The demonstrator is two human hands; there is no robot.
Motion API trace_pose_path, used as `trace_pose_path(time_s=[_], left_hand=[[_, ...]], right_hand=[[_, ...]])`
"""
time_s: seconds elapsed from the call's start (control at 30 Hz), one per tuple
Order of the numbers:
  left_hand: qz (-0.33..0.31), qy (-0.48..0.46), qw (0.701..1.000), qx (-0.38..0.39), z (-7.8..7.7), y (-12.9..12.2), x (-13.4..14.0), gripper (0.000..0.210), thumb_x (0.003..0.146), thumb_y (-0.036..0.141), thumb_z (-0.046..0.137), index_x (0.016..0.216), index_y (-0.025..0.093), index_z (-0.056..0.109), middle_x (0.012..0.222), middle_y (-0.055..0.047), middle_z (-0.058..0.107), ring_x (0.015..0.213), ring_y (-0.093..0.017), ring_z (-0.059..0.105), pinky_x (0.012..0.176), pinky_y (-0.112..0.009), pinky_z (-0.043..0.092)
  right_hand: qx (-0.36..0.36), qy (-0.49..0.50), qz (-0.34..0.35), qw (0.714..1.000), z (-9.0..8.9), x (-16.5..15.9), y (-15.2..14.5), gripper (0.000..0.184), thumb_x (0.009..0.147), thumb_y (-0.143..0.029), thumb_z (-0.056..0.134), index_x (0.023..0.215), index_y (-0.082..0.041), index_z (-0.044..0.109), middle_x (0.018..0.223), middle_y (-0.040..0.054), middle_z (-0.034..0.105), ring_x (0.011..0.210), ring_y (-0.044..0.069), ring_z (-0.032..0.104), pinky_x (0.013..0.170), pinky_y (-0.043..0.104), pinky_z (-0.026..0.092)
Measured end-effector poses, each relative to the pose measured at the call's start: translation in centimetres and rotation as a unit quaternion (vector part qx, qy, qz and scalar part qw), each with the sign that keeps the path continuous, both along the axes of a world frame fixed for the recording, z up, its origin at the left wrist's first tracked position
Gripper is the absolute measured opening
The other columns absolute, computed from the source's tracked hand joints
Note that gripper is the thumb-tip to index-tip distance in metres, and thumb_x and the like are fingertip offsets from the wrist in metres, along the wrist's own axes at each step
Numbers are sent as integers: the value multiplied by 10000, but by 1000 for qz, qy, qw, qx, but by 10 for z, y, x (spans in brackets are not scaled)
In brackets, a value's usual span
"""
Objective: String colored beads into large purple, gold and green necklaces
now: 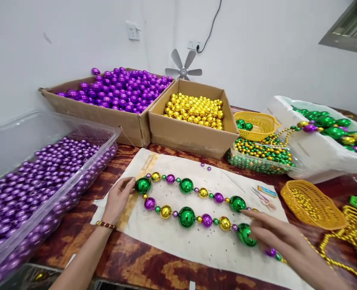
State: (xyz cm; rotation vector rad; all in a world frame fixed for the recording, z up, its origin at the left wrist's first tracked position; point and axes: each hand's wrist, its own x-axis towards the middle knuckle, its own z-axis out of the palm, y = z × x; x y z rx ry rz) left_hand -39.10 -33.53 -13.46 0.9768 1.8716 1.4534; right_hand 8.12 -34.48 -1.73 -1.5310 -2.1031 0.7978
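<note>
A bead necklace [186,217] of green, gold and purple balls lies in a long loop on a white cloth [172,249]. At the loop's left end, my left hand [118,200] has thumb and fingers closed at the large green ball [143,185]. My right hand [283,237] is over the right part of the loop, index finger stretched out by a green ball [237,204] and the other fingers beside a lower green ball [246,234]. It covers part of the strand. Whether its fingertips touch the beads, I cannot tell.
Cardboard boxes of purple balls [121,90] and gold balls [196,110] stand behind. A clear tub [106,135] of small purple beads is at left. On the right are yellow baskets [326,211], a white foam box [305,141] and gold bead strings [353,233]. Small scissors [261,195] lie on the cloth.
</note>
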Motion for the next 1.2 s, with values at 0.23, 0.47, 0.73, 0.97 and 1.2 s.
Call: trace_pose_path(time_s=[0.23,0.47,0.73,0.97,1.2], left_hand=[[-76,109,990,-46,15,4,-2,510,764,568,595,1082,172,644,1086,-107,675,935,-257,645,809,-368,534],[-129,224,962,-82,19,18,1,548,785,564,572,1207,214,574,1212,-101,609,1063,-267,602,903,-387,476],[-193,249,944,-99,25,26,-1,462,785,538,575,1141,247,619,1179,-57,648,1054,-264,604,910,-369,460],[-197,202,954,-99,23,17,-2,461,791,528,579,1160,255,619,1180,-62,659,1014,-255,625,847,-352,491],[-199,230,945,-123,27,13,2,424,798,530,569,1126,267,628,1175,-50,655,1064,-268,604,913,-379,466]], right_hand=[[54,-66,13,996,-56,-53,42,324,940,-393,433,1144,-237,631,1207,81,619,1082,230,594,918,344,481],[134,-179,11,975,-67,-68,68,319,925,-377,469,1183,-244,601,1250,81,582,1123,250,537,926,404,414],[125,-275,9,953,-79,-57,76,319,908,-350,478,1183,-241,597,1223,80,610,1092,270,537,890,421,368],[139,-313,21,939,-84,-52,81,295,875,-220,466,1112,-256,638,1105,60,655,1024,239,557,890,412,341],[124,-335,4,934,-81,-50,85,282,856,-164,445,1029,-233,657,1026,59,665,999,238,549,912,427,314]])
